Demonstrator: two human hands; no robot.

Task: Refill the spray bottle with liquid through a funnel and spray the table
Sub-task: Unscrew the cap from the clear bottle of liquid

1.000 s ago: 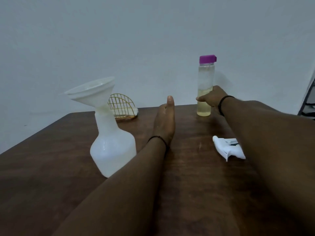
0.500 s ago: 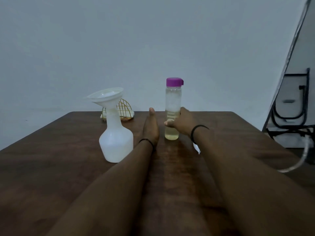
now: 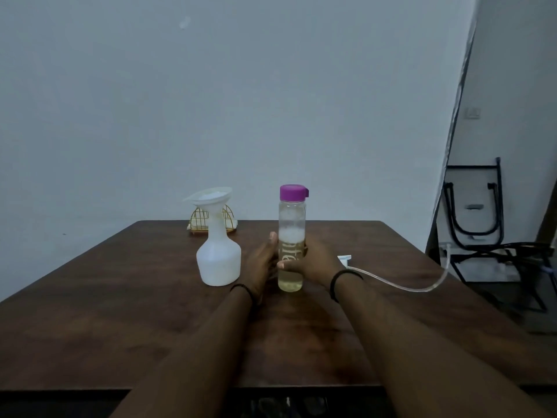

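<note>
Since a moment ago, the right hand [image 3: 313, 262] has drawn the gripped clear bottle [image 3: 291, 245] nearer, against the flat, open left hand [image 3: 260, 260].

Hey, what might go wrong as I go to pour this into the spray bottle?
The purple cap is on the clear bottle; it must come off first. The funnel sits tilted in the spray bottle, so it may tip and spill. The trigger head's tube overhangs the table edge and could snag.
</note>
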